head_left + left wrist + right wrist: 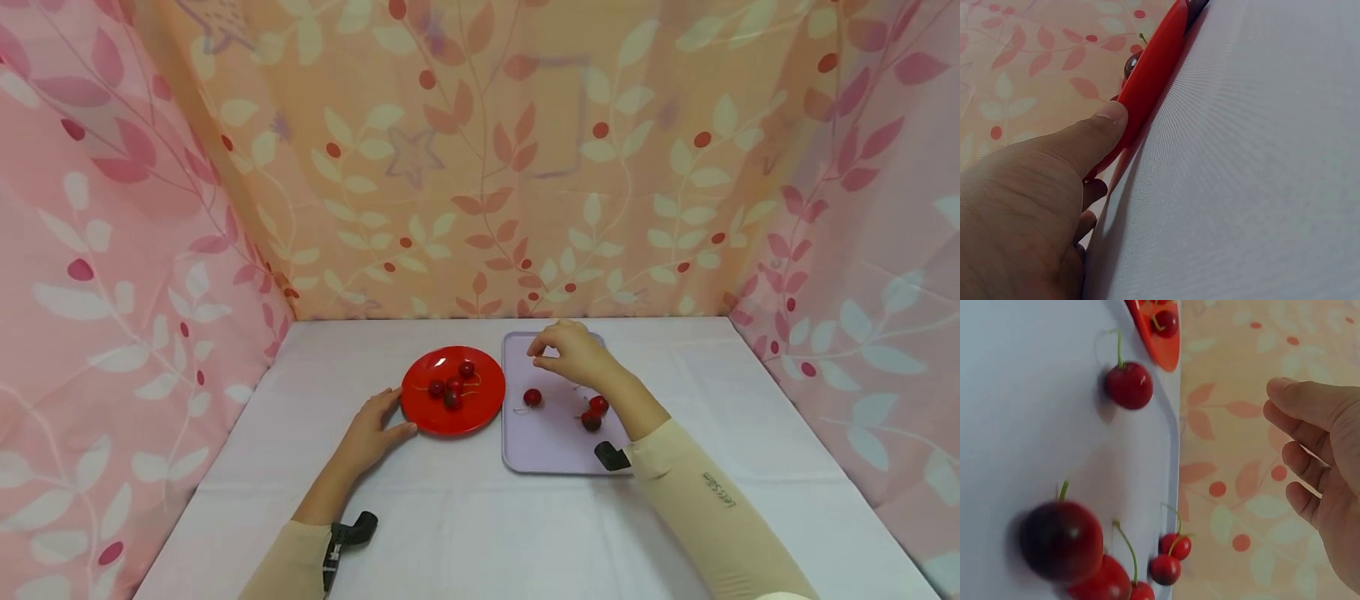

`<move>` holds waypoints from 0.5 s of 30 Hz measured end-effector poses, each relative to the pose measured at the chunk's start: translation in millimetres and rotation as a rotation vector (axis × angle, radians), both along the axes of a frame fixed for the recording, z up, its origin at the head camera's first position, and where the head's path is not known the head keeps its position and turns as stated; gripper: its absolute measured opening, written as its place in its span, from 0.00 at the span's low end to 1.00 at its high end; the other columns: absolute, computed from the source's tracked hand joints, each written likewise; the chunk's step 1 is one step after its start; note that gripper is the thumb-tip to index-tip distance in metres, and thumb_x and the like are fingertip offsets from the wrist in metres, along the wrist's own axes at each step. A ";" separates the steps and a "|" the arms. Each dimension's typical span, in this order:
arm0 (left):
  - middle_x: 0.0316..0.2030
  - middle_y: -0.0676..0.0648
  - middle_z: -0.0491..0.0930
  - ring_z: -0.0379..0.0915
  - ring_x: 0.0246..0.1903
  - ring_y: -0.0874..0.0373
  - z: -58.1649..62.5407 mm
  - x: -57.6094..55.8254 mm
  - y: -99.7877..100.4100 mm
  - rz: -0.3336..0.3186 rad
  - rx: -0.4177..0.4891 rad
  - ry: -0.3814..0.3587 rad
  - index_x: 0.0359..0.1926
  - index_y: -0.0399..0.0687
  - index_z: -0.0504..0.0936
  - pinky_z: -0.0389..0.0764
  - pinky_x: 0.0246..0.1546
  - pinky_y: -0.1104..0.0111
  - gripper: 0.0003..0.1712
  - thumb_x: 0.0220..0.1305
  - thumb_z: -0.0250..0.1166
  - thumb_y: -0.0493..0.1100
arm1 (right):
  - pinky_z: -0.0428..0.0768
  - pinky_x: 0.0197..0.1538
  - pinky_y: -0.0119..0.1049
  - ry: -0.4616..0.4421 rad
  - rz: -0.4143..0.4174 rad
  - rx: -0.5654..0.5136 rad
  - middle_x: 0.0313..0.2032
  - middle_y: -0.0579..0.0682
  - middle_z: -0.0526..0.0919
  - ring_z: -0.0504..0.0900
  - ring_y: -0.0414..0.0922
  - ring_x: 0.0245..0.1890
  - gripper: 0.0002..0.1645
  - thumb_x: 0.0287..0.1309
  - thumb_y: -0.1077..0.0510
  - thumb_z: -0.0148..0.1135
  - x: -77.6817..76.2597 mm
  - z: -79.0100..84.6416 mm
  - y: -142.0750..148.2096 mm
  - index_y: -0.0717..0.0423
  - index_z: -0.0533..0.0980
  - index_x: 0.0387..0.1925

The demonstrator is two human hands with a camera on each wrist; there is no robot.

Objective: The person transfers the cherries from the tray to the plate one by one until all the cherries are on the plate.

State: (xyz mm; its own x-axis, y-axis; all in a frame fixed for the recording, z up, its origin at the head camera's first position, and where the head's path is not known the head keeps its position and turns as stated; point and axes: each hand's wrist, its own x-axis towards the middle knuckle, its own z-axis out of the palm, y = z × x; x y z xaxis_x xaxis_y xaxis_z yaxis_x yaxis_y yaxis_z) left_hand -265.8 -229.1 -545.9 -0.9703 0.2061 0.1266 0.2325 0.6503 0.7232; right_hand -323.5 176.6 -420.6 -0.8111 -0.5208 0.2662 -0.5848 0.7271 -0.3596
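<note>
My left hand [367,433] grips the rim of a red plate [480,421] at its left side; in the left wrist view the thumb [1113,115] lies on the rim. Several cherries with stems [453,400] sit on the plate. My right hand [576,354] hovers over the far part of a lilac tray [536,454], fingers loosely curled with nothing visible between them. Beneath it, a single cherry [532,397] lies on the tray's left half. Other cherries [1063,540] lie grouped towards the tray's right side, partly hidden by the right forearm in the head view.
A white cloth [450,533] covers the table. The plate stands close against the tray's left edge. Patterned curtains [480,167] rise behind the table and on both sides. Each wrist carries a small black camera [611,456].
</note>
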 end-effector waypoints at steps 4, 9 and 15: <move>0.75 0.39 0.65 0.55 0.76 0.38 -2.5 0.7 -0.8 0.002 -0.010 -0.012 0.77 0.47 0.65 0.59 0.72 0.38 0.50 0.60 0.75 0.58 | 0.69 0.58 0.50 0.020 0.018 0.036 0.38 0.40 0.89 0.75 0.45 0.43 0.07 0.59 0.57 0.74 -0.2 -4.0 15.0 0.45 0.88 0.40; 0.75 0.39 0.64 0.54 0.76 0.38 -2.4 0.1 -1.2 0.006 -0.009 -0.017 0.77 0.48 0.65 0.59 0.73 0.38 0.49 0.60 0.74 0.58 | 0.71 0.54 0.49 0.000 0.015 0.062 0.39 0.40 0.89 0.75 0.45 0.43 0.08 0.58 0.57 0.74 -4.6 -9.7 31.8 0.46 0.88 0.40; 0.75 0.38 0.64 0.55 0.76 0.37 -0.5 0.2 -0.1 0.006 -0.002 -0.011 0.77 0.47 0.65 0.60 0.72 0.37 0.49 0.61 0.74 0.57 | 0.70 0.55 0.51 -0.051 -0.009 0.108 0.37 0.38 0.89 0.76 0.46 0.43 0.09 0.57 0.56 0.75 -12.1 -22.0 48.6 0.48 0.89 0.41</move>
State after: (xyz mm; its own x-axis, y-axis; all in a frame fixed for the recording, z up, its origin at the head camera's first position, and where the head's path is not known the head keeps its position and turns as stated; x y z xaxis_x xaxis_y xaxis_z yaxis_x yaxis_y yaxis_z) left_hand -265.6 -229.2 -546.4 -0.9729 0.2004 0.1156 0.2206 0.6529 0.7246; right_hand -335.5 225.2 -442.6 -0.8270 -0.5367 0.1675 -0.5610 0.7685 -0.3077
